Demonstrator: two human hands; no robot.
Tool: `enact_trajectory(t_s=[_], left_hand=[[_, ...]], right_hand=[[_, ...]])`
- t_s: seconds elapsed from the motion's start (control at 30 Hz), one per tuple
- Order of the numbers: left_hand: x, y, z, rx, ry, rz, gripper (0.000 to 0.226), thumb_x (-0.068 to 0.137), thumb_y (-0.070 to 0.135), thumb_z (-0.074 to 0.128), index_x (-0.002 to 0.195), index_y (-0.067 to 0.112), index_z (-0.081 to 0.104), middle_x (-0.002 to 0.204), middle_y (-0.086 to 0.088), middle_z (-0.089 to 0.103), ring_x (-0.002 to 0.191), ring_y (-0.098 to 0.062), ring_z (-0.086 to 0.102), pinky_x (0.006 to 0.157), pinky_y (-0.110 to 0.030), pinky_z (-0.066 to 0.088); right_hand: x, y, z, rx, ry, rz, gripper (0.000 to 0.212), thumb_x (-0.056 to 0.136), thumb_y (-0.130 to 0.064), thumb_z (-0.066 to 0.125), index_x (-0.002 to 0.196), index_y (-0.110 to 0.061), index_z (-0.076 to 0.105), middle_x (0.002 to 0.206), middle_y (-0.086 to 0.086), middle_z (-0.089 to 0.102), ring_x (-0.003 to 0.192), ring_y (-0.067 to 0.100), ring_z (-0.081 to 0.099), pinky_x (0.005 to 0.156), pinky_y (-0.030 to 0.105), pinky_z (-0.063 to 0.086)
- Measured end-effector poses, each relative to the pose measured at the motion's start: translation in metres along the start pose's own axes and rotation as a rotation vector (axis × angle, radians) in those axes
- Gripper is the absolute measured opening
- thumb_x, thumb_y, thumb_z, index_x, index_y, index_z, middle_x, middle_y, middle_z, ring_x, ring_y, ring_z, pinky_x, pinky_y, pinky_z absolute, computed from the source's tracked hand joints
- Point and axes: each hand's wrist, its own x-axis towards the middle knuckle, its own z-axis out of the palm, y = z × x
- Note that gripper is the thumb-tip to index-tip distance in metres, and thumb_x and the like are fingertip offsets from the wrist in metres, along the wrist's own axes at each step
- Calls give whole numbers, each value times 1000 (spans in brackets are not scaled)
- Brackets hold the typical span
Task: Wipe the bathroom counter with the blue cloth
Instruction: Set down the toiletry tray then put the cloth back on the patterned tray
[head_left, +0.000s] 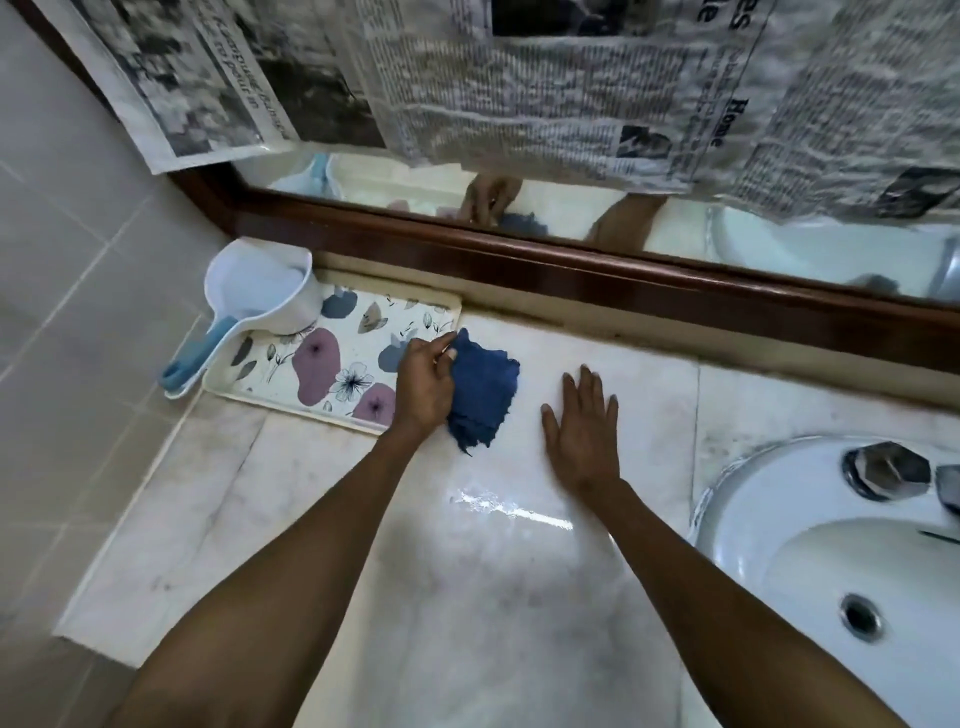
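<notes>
A crumpled dark blue cloth (483, 392) lies on the white marble bathroom counter (509, 571), just right of a flowered tray. My left hand (425, 387) grips the cloth's left edge with thumb and fingers. My right hand (584, 428) rests flat on the counter a short way to the right of the cloth, palm down, fingers spread, holding nothing. A wet, shiny streak shows on the counter in front of the cloth.
A flowered tray (260, 387) sits at the counter's back left with a white and blue water scoop (254, 296) on its corner. A white sink (831, 561) with a chrome tap (885, 470) is at the right. A wood-framed mirror (571, 283), partly covered with newspaper, runs along the back.
</notes>
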Motion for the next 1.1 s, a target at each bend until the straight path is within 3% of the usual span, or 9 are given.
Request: enact_trajectory(t_s=[0.17, 0.27, 0.37, 0.47, 0.6, 0.73, 0.83, 0.97, 1.1], left_hand=[[33, -29, -48, -82, 20, -56, 35, 101, 5, 47, 131, 8, 64, 123, -8, 65, 110, -20, 60, 91, -24, 45], [39, -52, -61, -16, 26, -88, 35, 100, 3, 48, 131, 7, 63, 130, -17, 64, 122, -31, 59, 92, -23, 42], [45, -70, -63, -90, 69, -146, 33, 99, 6, 49, 127, 5, 67, 122, -12, 69, 117, -31, 63, 99, -34, 49], [47, -80, -68, -96, 122, -184, 35, 98, 6, 48, 125, 10, 70, 107, 1, 69, 106, -24, 66, 93, -36, 51], [46, -93, -78, 111, 105, -114, 32, 100, 22, 54, 129, 15, 66, 101, -16, 68, 96, -34, 66, 88, -42, 55], [38, -93, -83, 413, 68, 129, 42, 99, 38, 53, 133, 14, 60, 121, -17, 59, 112, -35, 55, 97, -45, 47], [28, -98, -78, 590, -133, 341, 59, 97, 53, 40, 143, 18, 51, 147, -14, 48, 129, -35, 48, 104, -48, 44], [13, -102, -65, 681, -315, 288, 63, 103, 55, 32, 159, 28, 25, 168, -5, 16, 154, -32, 15, 119, -51, 22], [12, -88, -68, 702, -348, 229, 61, 105, 49, 33, 160, 25, 20, 168, -4, 12, 155, -29, 9, 122, -50, 16]], right_hand=[[6, -40, 28, -46, 4, 18, 64, 105, -44, 27, 157, -8, 18, 167, 12, 6, 155, 25, 3, 125, 50, 1], [4, -47, 40, -44, 62, 71, 67, 104, -49, 23, 158, -10, 16, 168, 9, 5, 155, 22, 2, 125, 49, 0], [1, -46, 45, -65, 96, 73, 67, 104, -51, 21, 159, -12, 14, 168, 6, 5, 155, 19, 0, 125, 48, 1], [1, -47, 46, -78, 114, 80, 68, 104, -51, 22, 159, -13, 14, 168, 5, 5, 155, 17, 0, 125, 46, 1], [2, -47, 47, -99, 115, 85, 68, 104, -53, 21, 159, -14, 14, 168, 4, 6, 155, 17, 1, 125, 46, 3], [2, -46, 47, -95, 97, 82, 68, 104, -52, 22, 159, -14, 12, 168, 5, 3, 155, 17, -1, 125, 47, 2], [2, -47, 45, -105, 77, 81, 68, 104, -52, 21, 159, -13, 9, 168, 5, 0, 155, 17, -4, 125, 47, -1], [1, -43, 36, -76, -12, 69, 71, 103, -54, 21, 159, -14, 3, 168, 2, -7, 154, 15, -8, 125, 44, -5], [3, -36, 15, -87, -174, 47, 72, 103, -51, 30, 159, -14, 4, 167, 5, -9, 155, 19, -6, 124, 45, 0]])
